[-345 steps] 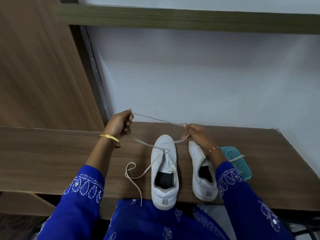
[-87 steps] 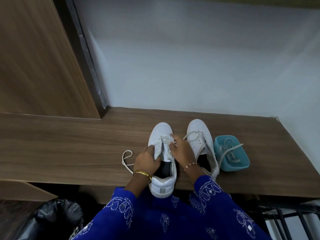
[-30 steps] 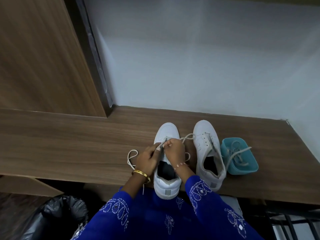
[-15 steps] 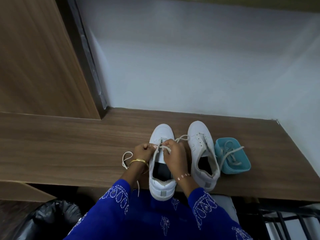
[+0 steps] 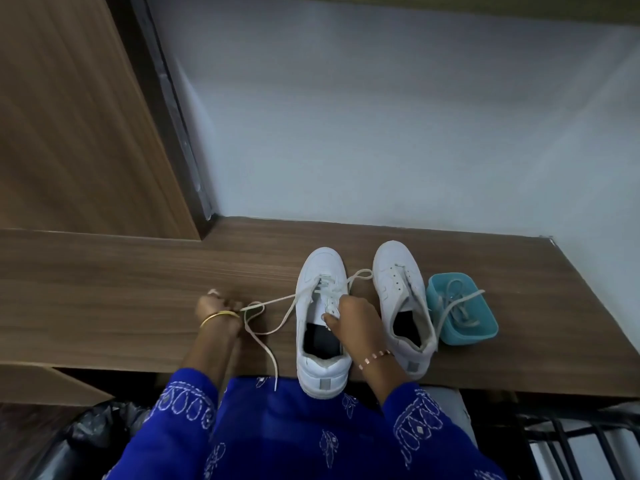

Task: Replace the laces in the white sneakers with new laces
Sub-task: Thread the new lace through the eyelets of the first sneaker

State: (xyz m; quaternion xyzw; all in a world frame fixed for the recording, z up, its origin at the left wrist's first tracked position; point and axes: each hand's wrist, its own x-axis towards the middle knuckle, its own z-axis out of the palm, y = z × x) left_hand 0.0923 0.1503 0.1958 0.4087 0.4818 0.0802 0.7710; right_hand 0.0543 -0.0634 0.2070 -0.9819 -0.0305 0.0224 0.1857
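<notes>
My left hand (image 5: 216,308) is out to the left of the shoes, low over the wooden surface (image 5: 104,289), fingers curled round the cream lace (image 5: 277,303): grip closed on the lace end. From there the lace runs taut to the right, up to the front eyelets of the left sneaker (image 5: 322,320). A 2nd strand loops beside my wrist, crosses the surface & hangs off the front edge, over my blue tunic (image 5: 294,434). The other end of the lace curves out from the eyelets to the right, twd the toe of the right sneaker (image 5: 403,306).

My right hand (image 5: 355,322) sits on the left sneaker's right side, by the tongue & eyelet row, fingers curled over the upper, thumb at the rim of the opening; grip narrow, holding the shoe. Can't tell if it also pinches lace.

Both white sneakers stand on the surface w/ toes pointing at the wall, heels near the front edge; left one's heel pokes slightly over. Right sneaker shows bare eyelets at the front.

Just right of it, touching or nearly so, a teal plastic tub (image 5: 483,332) w/ more laces (image 5: 457,306) in it, one strand draped over the rim twd the right sneaker.

Gold bangle (image 5: 219,317) on left wrist, beaded bracelet (image 5: 374,358) on right.
</notes>
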